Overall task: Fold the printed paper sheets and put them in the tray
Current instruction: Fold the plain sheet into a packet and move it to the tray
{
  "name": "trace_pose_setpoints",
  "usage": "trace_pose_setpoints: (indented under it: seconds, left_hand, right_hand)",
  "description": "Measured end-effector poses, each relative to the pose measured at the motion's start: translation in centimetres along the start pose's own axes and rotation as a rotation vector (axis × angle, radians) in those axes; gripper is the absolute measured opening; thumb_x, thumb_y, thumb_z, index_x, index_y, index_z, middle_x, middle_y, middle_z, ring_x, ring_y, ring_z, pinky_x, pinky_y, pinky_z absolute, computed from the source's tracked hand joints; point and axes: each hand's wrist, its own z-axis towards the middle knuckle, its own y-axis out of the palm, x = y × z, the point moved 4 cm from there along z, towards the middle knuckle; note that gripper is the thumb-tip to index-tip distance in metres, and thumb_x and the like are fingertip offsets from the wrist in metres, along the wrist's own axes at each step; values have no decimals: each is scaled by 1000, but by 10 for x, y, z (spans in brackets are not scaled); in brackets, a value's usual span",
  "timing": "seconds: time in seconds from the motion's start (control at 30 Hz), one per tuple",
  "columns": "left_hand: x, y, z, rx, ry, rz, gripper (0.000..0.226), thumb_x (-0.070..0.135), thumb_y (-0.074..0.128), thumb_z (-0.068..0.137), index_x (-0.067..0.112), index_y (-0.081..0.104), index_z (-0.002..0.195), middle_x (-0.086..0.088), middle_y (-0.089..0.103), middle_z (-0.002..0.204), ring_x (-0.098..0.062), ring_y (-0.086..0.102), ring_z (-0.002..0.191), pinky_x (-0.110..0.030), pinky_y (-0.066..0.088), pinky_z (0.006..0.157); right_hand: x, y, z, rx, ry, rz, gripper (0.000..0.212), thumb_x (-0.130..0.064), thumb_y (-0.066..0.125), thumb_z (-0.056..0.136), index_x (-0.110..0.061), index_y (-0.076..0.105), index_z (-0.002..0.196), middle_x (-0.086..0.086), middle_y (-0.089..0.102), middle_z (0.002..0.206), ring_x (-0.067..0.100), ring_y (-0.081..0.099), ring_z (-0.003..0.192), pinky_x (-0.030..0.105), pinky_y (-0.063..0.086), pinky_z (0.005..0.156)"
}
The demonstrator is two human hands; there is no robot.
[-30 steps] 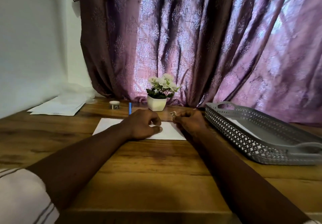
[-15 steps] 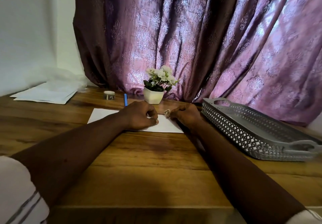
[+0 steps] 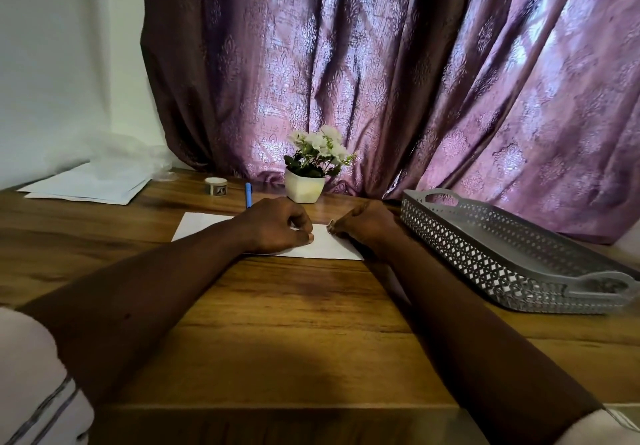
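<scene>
A white paper sheet lies flat on the wooden table, a little beyond its middle. My left hand rests on the sheet's centre with its fingers curled, thumb and fingertips pinched together on the paper. My right hand sits at the sheet's right far edge and pinches a small pale bit of it between its fingertips. The grey perforated tray stands to the right of my right hand. Its inside is hidden behind the near wall.
A stack of white sheets lies at the back left by the wall. A tape roll, a blue pen and a potted white flower stand behind the sheet, before a purple curtain. Bare wood lies in front.
Both hands have stayed on the sheet almost unmoved, the right fingertips shifting slightly at the edge. The view has lifted a little, so the tray's inside no longer shows.
</scene>
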Motion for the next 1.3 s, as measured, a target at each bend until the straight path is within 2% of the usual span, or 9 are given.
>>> trace_pose_setpoints:
  seconds: [0.17,0.47,0.63,0.8,0.97,1.1,1.17,1.23,1.3]
  left_hand:
    - [0,0,0,-7,-9,-8,17,43,77,85,31,78,97,15,71,109,-4,62,101,-29,52,92]
    - [-1,0,1,-18,-21,-38,15,42,78,86,31,77,97,16,70,108,-4,61,100,-26,47,84]
    - [-1,0,0,-22,-29,-50,15,40,78,86,30,78,97,16,71,106,-4,60,98,-25,46,84]
    - [-2,1,1,-16,-27,-49,14,40,79,85,31,78,95,17,71,105,-3,61,99,-26,49,87]
    - [-4,2,2,-10,-17,-53,12,41,79,83,32,77,91,18,72,103,-2,62,99,-26,49,85]
    - [-5,2,3,-1,-13,-53,12,42,80,83,33,77,91,18,72,103,-1,62,98,-24,48,84]
    - [-5,2,3,2,-14,-60,12,41,80,83,33,77,91,18,72,103,1,63,97,-22,48,85]
    - [-6,2,3,2,-14,-60,13,41,80,83,33,78,92,18,72,103,1,63,97,-24,50,87]
    - [-5,2,3,-1,-14,-57,14,41,80,83,33,78,93,18,72,104,0,63,98,-25,51,89]
  right_hand:
    - [0,1,3,3,-17,-32,22,-27,94,70,-10,82,75,3,79,75,23,77,83,48,63,86]
    - [3,2,2,-18,-44,54,18,-22,94,67,-10,82,71,4,78,72,28,77,81,52,62,85]
    - [2,4,2,8,-30,9,19,-24,94,69,-10,81,70,4,77,69,17,70,67,43,62,76]
    - [-2,2,1,18,-38,-79,23,-27,92,73,-7,82,77,8,78,77,18,70,71,34,57,68]
    - [-3,4,1,-27,-17,-126,25,-28,93,73,-8,82,83,7,79,82,22,75,83,39,62,74]
    - [-3,0,-2,-14,-75,-101,21,-24,91,76,-18,72,85,0,70,82,14,62,75,26,45,59]
    - [-5,1,-2,-34,-119,-168,12,-23,88,80,-19,78,86,-3,73,84,8,61,73,21,41,55]
    - [-7,2,-2,-64,-150,-223,7,-23,85,83,-18,84,88,-2,79,89,2,62,71,19,43,56]
    - [-9,3,-2,-78,-169,-237,10,-23,85,84,-17,85,92,0,81,94,5,66,77,20,47,64]
